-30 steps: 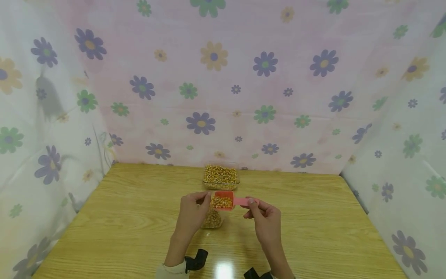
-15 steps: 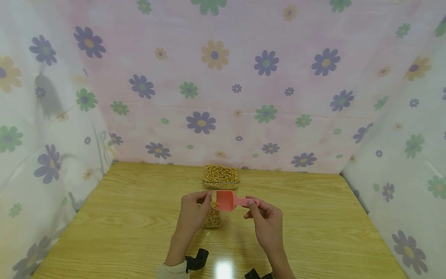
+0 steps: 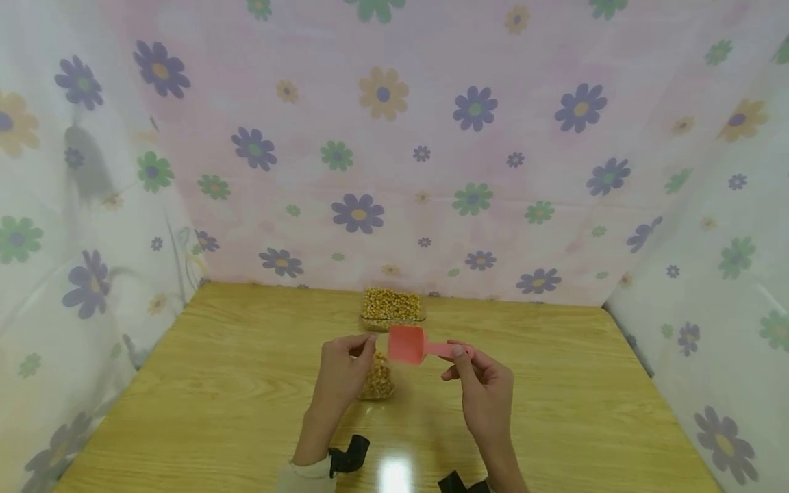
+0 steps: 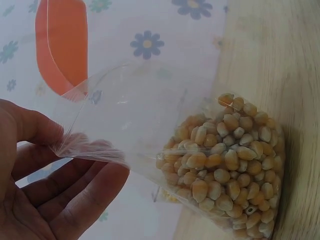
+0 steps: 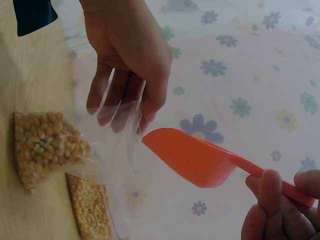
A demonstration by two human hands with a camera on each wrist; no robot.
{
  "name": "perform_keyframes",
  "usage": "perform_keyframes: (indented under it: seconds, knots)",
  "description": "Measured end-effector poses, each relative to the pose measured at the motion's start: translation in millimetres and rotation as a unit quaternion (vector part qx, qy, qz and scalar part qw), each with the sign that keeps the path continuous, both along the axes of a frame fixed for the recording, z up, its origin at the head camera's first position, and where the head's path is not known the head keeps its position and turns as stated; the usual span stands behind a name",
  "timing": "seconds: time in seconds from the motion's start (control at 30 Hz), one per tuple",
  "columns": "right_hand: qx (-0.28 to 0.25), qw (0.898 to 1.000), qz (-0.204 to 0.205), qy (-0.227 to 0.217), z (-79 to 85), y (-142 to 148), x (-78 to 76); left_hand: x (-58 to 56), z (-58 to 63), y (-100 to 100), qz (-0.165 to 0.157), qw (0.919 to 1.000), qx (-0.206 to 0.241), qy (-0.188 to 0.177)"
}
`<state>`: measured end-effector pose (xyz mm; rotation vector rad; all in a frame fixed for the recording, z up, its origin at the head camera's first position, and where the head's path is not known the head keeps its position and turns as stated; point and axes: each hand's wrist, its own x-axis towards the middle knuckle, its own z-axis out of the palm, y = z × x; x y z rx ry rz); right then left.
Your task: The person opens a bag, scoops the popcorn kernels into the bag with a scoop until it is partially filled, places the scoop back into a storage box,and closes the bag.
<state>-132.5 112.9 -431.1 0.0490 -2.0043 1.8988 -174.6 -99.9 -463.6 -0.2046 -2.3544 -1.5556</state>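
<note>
My left hand [image 3: 337, 376] pinches the top edge of a clear plastic bag [image 4: 125, 107] between thumb and fingers. Yellow corn kernels [image 4: 230, 170] fill the bag's lower part, which rests on the table. The thumb and fingers of my right hand [image 3: 489, 394] grip the handle of a pink-red scoop [image 3: 406, 344]. In the head view no kernels show inside the scoop. It hangs in the air just right of the bag's mouth, its front edge toward my left fingertips. The right wrist view shows the scoop [image 5: 195, 160] from the side, close to the bag's opening.
A glass dish [image 3: 393, 320] of corn kernels stands behind the bag, near the back of the wood-grain table [image 3: 246, 356]. Flower-printed cloth [image 3: 394, 171] hangs behind and at both sides. Black wrist mounts [image 3: 348, 454] sit below the hands.
One second ago the scoop held kernels at the bag's mouth. They have left it, and my right hand has drawn the scoop slightly right and up. The left hand stays at the bag.
</note>
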Motion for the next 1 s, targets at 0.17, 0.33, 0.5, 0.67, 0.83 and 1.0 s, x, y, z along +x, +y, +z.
perform_keyframes:
  seconds: [0.17,0.33,0.5,0.67,0.83,1.0]
  knots:
    - [-0.004,1.000,-0.023,0.021,-0.7,9,-3.3,0.2,-0.2,0,0.005,1.0000,-0.004,0.001]
    - [0.015,0.998,-0.048,0.031,-4.9,18,-18.3,0.9,2.2,0,0.003,1.0000,-0.006,-0.007]
    - [0.021,0.997,-0.046,0.055,-8.5,19,-41.9,2.2,2.9,0,0.002,0.9999,-0.006,-0.012]
    - [0.060,0.995,-0.020,0.073,-6.8,15,-65.2,2.2,3.2,0,-0.006,0.9996,0.012,-0.024]
    - [0.182,0.977,0.009,0.114,6.1,10,-82.9,1.5,3.1,0,-0.020,0.9990,0.019,-0.035]
    - [0.245,0.960,0.047,0.125,10.7,5,-107.5,1.9,3.1,0,-0.019,0.9993,0.015,-0.030]
